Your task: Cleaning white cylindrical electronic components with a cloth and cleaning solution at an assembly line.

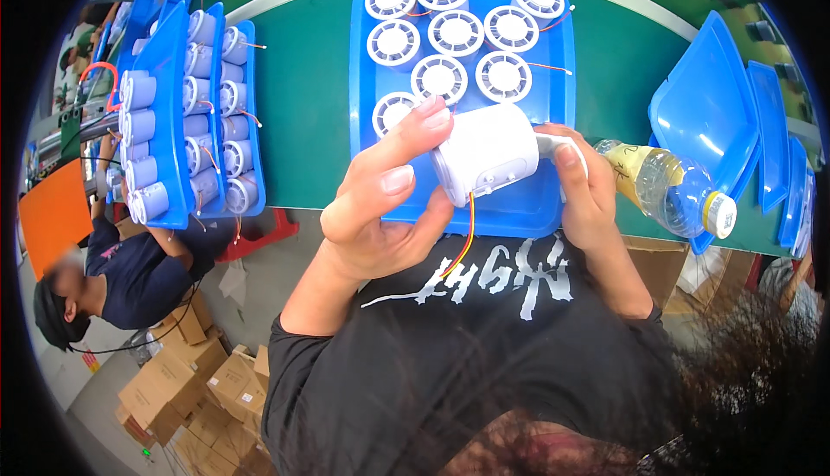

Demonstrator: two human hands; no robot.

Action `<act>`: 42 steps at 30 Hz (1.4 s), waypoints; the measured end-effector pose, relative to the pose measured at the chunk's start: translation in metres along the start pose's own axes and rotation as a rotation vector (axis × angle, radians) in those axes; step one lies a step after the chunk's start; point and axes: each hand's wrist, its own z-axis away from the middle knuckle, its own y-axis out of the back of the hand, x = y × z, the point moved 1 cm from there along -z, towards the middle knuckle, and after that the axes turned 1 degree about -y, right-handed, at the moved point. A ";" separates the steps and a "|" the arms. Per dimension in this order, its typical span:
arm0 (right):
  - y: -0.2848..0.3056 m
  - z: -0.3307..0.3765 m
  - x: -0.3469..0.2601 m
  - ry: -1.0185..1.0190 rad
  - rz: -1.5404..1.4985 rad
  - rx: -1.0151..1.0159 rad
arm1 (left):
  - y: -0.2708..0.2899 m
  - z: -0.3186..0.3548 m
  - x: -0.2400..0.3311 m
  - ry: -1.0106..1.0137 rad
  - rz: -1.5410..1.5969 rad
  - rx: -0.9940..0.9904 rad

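Above the near part of a blue tray, my left hand grips a white plastic cylindrical housing by its left end, thumb below and fingers above. Red and yellow wires hang from the housing's underside. At its other end, my right hand pinches a thin, curved white plastic piece between thumb and fingers. Whether that piece is joined to the housing, I cannot tell. Several white round units with slotted, fan-like tops stand in the tray, some with thin wires sticking out.
A clear bottle with a yellow label lies right of my right hand. Blue trays lean at the far right. Tilted-looking blue trays of white units stand left, near a co-worker. Cardboard boxes sit on the floor.
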 end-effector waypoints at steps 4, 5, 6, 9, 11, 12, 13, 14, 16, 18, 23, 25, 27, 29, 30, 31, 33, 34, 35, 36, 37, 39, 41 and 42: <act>-0.001 -0.006 0.001 0.216 0.259 0.027 | -0.003 -0.002 -0.001 0.002 -0.002 -0.013; -0.002 -0.007 0.002 0.225 0.265 0.022 | -0.003 -0.002 -0.002 0.000 0.001 -0.019; -0.002 -0.007 0.002 0.225 0.265 0.024 | -0.003 -0.001 -0.002 -0.001 0.001 -0.021; -0.003 -0.006 0.004 0.255 0.307 0.032 | -0.004 0.000 -0.002 0.007 -0.003 -0.038; -0.003 -0.006 0.006 0.284 0.298 0.028 | -0.004 0.003 -0.002 0.014 -0.006 -0.026; -0.003 -0.006 0.006 0.284 0.298 0.030 | -0.004 0.003 -0.001 0.013 -0.005 -0.027; -0.004 -0.006 0.006 0.287 0.308 0.024 | -0.004 0.003 0.000 0.013 -0.009 -0.032; -0.004 -0.005 0.007 0.289 0.318 0.017 | -0.005 0.003 0.001 0.013 -0.011 -0.036; -0.004 -0.006 0.008 0.295 0.319 0.020 | -0.005 0.003 -0.001 0.013 -0.007 -0.038; -0.004 -0.006 0.008 0.306 0.318 0.022 | -0.006 0.002 0.000 0.010 -0.008 -0.040; -0.004 -0.009 0.008 0.312 0.313 0.016 | -0.007 0.001 -0.005 -0.005 0.000 -0.038; -0.004 -0.010 0.009 0.317 0.316 0.024 | -0.008 0.001 -0.007 0.019 0.003 -0.086; -0.005 -0.011 0.009 0.325 0.323 0.033 | -0.006 -0.003 -0.005 0.098 -0.072 -0.209; -0.005 -0.011 0.010 0.311 0.317 0.031 | -0.008 -0.003 -0.009 0.132 -0.168 -0.259; -0.005 -0.011 0.011 0.309 0.323 0.042 | -0.006 -0.003 -0.007 0.223 -0.256 -0.313; -0.006 -0.010 0.011 0.318 0.327 0.046 | -0.007 -0.005 -0.008 0.212 -0.257 -0.310; -0.006 -0.009 0.011 0.293 0.309 0.100 | -0.010 -0.009 -0.012 0.285 -0.398 -0.338; -0.006 -0.007 0.011 0.303 0.310 0.118 | -0.009 -0.008 -0.014 0.258 -0.476 -0.379; -0.007 -0.004 0.009 0.262 0.263 0.127 | -0.008 -0.010 -0.014 0.264 -0.479 -0.384; -0.006 -0.001 0.007 0.227 0.219 0.141 | -0.008 -0.013 -0.013 0.263 -0.479 -0.386; -0.006 0.001 0.013 0.217 0.232 0.143 | -0.007 -0.014 -0.014 0.280 -0.487 -0.408; -0.007 0.002 0.012 0.226 0.253 0.126 | -0.008 -0.012 -0.016 0.297 -0.565 -0.441; -0.008 0.001 0.013 0.247 0.248 0.120 | -0.014 -0.013 -0.017 0.332 -0.628 -0.445; -0.009 0.001 0.011 0.255 0.252 0.111 | -0.019 -0.013 -0.018 0.335 -0.656 -0.432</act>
